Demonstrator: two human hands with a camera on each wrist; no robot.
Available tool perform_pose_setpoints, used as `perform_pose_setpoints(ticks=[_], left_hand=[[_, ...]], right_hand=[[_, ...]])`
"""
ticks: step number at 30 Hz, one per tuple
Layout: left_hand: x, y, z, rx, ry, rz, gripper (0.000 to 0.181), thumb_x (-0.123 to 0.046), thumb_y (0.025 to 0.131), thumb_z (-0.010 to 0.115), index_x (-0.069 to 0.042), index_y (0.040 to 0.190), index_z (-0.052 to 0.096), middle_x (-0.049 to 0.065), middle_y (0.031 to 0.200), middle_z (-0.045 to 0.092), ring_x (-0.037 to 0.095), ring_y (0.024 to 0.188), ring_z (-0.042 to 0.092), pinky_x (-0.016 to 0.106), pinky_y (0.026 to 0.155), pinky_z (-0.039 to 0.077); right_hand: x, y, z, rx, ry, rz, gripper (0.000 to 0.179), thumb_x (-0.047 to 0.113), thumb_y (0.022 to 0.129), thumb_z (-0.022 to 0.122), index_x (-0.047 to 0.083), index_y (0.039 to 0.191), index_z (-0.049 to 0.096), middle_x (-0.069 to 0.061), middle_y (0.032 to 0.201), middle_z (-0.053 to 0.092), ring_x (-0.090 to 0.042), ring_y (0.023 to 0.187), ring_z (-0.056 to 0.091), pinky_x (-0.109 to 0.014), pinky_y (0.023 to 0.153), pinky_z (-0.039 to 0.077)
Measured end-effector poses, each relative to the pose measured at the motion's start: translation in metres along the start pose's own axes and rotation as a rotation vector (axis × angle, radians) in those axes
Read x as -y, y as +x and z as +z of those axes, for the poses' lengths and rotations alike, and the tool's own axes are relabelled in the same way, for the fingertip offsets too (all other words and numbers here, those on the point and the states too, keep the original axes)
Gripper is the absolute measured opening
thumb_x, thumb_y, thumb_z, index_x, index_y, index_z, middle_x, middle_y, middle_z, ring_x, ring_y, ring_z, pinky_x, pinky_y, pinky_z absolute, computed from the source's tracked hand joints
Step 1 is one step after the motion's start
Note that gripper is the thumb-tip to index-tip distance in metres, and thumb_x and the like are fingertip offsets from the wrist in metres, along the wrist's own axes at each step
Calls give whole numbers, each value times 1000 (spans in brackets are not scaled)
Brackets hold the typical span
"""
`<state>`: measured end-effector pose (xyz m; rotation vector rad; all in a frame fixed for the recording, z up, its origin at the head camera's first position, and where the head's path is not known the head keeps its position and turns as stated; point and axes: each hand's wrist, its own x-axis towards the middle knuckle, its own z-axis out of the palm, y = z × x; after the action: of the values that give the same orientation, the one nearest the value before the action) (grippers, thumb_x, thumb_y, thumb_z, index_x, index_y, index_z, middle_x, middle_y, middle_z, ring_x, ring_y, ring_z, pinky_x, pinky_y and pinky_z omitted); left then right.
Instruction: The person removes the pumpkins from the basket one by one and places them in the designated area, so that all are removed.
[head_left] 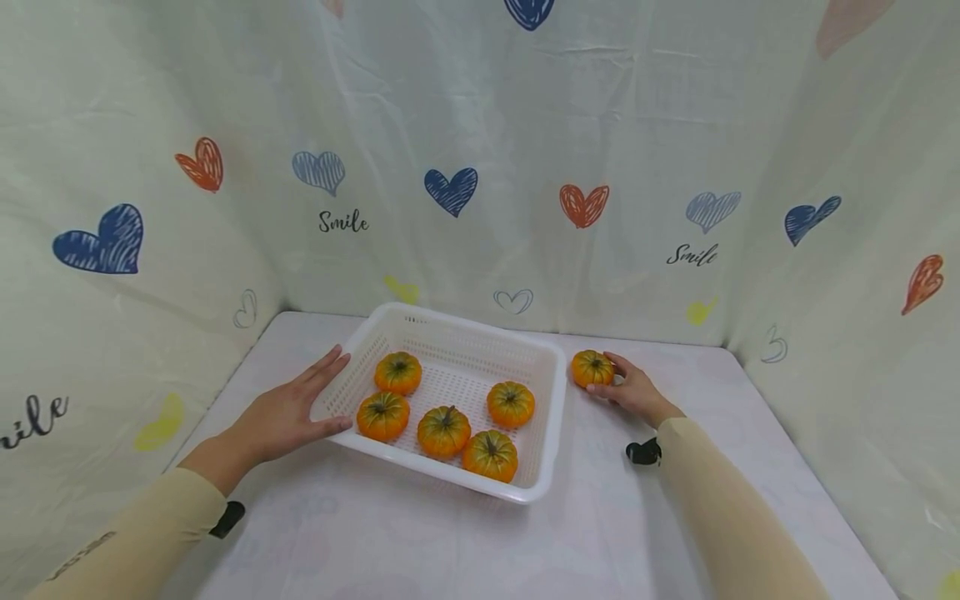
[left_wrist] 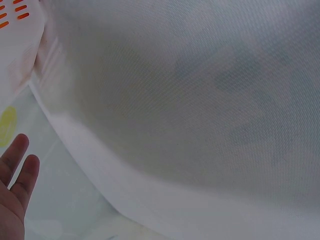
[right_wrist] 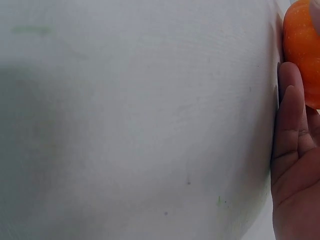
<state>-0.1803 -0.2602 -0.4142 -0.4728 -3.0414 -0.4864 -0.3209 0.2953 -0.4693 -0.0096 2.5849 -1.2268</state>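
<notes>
A white plastic basket with perforated walls holds several small orange pumpkins, each with a greenish top. At the basket's left side is my left hand, its fingers spread and fairly straight, the thumb by the near left rim. Just right of the basket, another small pumpkin sits on the table between the thumb and fingers of my right hand. The right wrist view catches part of that pumpkin at its edge, with fingers against it. Only part of the left hand shows in the left wrist view.
A white cloth covers the table. Pale curtains printed with hearts and the word Smile rise behind the table and on both sides. Dark wrist-worn pieces show at both sleeves.
</notes>
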Motion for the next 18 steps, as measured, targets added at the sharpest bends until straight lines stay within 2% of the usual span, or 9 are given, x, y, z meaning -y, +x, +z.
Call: perform_pose_setpoints(ticks=[9, 14, 18], left_hand=[[-2, -1, -2, -6, 6, 6, 96, -62, 88, 63, -17, 161, 19, 8, 166, 12, 47, 132, 44, 63, 92, 47], [-3, 0, -3, 2, 6, 2, 97, -63, 88, 62, -17, 161, 18, 8, 166, 12, 47, 133, 43, 64, 92, 47], [-2, 0, -2, 5, 5, -4, 98, -66, 87, 61, -17, 161, 19, 8, 166, 11, 47, 135, 40, 65, 93, 45]], right_hand=[[0, -10, -9, 21, -28, -16, 101, 37, 88, 78, 8, 160, 13, -29, 156, 27, -45, 136, 37, -55, 108, 36], [0, -19, -27, 23, -52, -4, 102, 36, 88, 77, 9, 160, 10, -25, 157, 28, -44, 131, 44, -57, 106, 38], [8, -28, -46, -1, -68, -21, 103, 38, 89, 76, 11, 161, 7, -24, 158, 26, -47, 133, 40, -62, 106, 35]])
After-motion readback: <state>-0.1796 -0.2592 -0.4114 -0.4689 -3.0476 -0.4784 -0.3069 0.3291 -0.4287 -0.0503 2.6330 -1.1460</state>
